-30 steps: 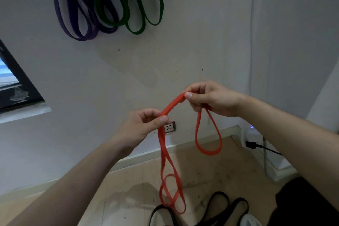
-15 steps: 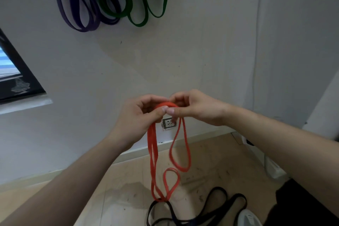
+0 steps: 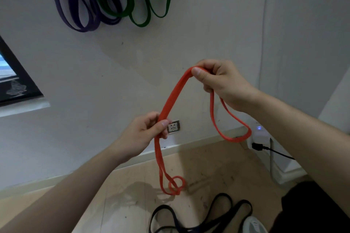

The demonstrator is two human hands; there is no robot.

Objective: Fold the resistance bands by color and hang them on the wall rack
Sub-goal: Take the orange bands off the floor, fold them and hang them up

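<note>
The left hand (image 3: 145, 130) and right hand (image 3: 221, 83) moved apart, each grip pinching the long orange rubber band (image 3: 170, 98). It needs another fold.

You're in soft, dimmish indoor light, no glare. A faint shadow falls on the floor (image 3: 140, 190) near you and a broad one on the wall (image 3: 136, 58). Your left hand (image 3: 144, 132), right hand (image 3: 221, 83) and the red band (image 3: 172, 96) are evenly lit, slightly soft. The wide lens bows the edges; far left, the window (image 3: 4, 64) glows.
</note>
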